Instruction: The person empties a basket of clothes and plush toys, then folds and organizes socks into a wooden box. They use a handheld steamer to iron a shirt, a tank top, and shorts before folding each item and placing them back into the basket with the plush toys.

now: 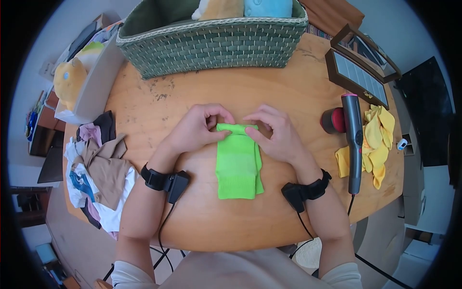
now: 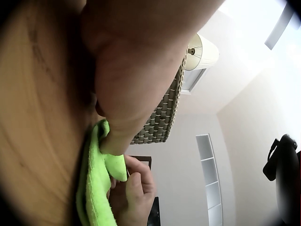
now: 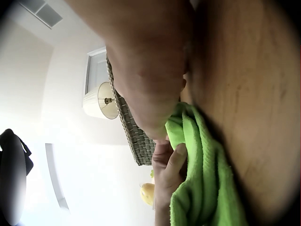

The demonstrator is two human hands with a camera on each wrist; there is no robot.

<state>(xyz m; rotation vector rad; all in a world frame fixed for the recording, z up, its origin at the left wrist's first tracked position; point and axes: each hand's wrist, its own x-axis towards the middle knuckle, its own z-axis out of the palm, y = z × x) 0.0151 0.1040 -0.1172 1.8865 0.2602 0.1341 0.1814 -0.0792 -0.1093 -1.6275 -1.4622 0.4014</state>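
A bright green knitted piece [image 1: 237,164], layered and with a ribbed lower end, lies flat on the table before the person. Its top edge is turned over in a narrow fold. At the fold's left end the left hand [image 1: 199,127] pinches the fabric between thumb and fingers. The right hand [image 1: 276,132] has its thumb on the fold's right end, its fingers bent above it. In the left wrist view the green fabric [image 2: 96,183] rises at the left thumb; in the right wrist view the fabric [image 3: 202,165] hangs in loose ridges below the right hand.
A green woven basket [image 1: 211,48] with plush toys stands at the back. To the left are a white box [image 1: 98,86] with a plush and a clothes pile [image 1: 103,173]. On the right lie a hair tool [image 1: 354,139], a dark red round object [image 1: 333,120], yellow cloth [image 1: 378,139] and an opened case [image 1: 356,77].
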